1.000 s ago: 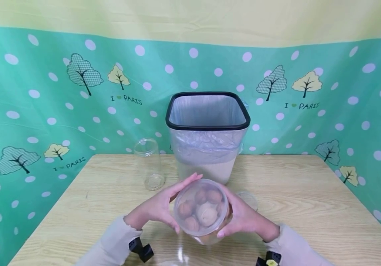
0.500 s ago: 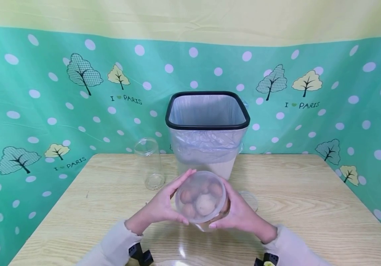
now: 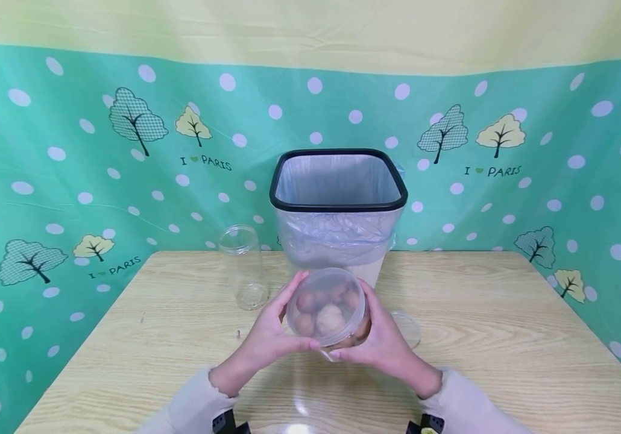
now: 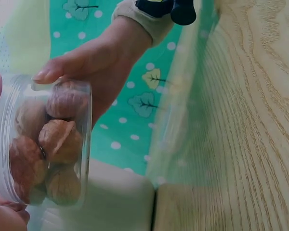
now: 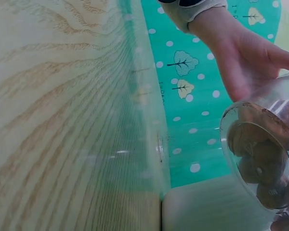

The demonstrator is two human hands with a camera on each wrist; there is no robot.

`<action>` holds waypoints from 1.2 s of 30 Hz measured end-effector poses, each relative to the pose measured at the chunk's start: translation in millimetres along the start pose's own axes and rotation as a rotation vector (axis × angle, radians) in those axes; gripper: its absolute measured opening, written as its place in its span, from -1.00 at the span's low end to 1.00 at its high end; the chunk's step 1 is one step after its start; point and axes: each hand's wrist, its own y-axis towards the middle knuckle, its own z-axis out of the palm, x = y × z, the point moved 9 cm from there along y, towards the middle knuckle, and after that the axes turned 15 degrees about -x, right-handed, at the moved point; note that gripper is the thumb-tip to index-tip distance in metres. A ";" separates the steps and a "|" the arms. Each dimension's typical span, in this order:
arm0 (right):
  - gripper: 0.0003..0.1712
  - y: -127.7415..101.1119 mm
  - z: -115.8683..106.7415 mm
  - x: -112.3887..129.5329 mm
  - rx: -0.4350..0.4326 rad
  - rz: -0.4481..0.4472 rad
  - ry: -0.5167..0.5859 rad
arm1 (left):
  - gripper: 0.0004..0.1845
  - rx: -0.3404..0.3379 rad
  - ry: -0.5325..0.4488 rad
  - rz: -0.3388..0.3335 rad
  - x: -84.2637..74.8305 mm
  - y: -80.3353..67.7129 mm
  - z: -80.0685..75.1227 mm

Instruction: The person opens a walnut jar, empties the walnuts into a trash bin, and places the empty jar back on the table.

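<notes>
In the head view, a squat clear jar of walnuts point(image 3: 328, 308) is held above the table between both hands. Several brown walnuts point(image 4: 61, 141) show through its wall in the left wrist view. A frosted lid point(image 3: 318, 286) covers the end turned up toward me. The left hand point(image 3: 275, 337) grips the jar's left side, thumb along the near edge. From the other side the right hand point(image 3: 386, 340) grips it the same way. In the right wrist view the jar's clear bottom point(image 5: 260, 159) faces the camera, tilted. Some of the far fingers are hidden behind the jar.
A white bin point(image 3: 337, 241) with a black rim and clear bag liner stands just behind the hands. Left of it is a tall clear jar point(image 3: 246, 271). A round clear lid point(image 3: 407, 328) lies right of the right hand. A tiny dark bit point(image 3: 238, 334) lies on the wooden table point(image 3: 479, 337).
Both hands have moved the jar of walnuts away from me, toward the bin, its lid still facing up toward me. The bin, the tall jar and the loose lid have stayed put.
</notes>
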 end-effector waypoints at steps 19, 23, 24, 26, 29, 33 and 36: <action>0.33 -6.0 -5.1 -7.3 0.005 0.052 -0.038 | 0.17 -0.064 -0.007 -0.045 -1.7 -1.3 -10.1; 0.34 -8.5 -9.7 -11.3 0.006 0.066 -0.056 | 0.15 -0.091 0.015 -0.051 0.4 -0.8 -16.7; 0.34 -9.3 -11.0 -12.4 0.004 0.069 -0.058 | 0.15 -0.095 0.019 -0.049 1.0 -0.6 -17.9; 0.34 -10.5 -13.3 -14.7 0.004 0.075 -0.055 | 0.15 -0.101 0.027 -0.051 2.9 -0.5 -19.8; 0.34 -12.4 -16.7 -17.4 0.005 0.076 -0.043 | 0.16 -0.111 0.042 -0.059 7.9 -1.6 -23.3; 0.34 -14.2 -22.2 -19.7 0.003 0.067 -0.047 | 0.16 -0.129 0.052 -0.080 15.8 -4.2 -28.7; 0.35 -14.6 -28.2 -20.4 -0.008 0.061 -0.063 | 0.14 -0.135 0.062 -0.093 21.2 -5.8 -32.0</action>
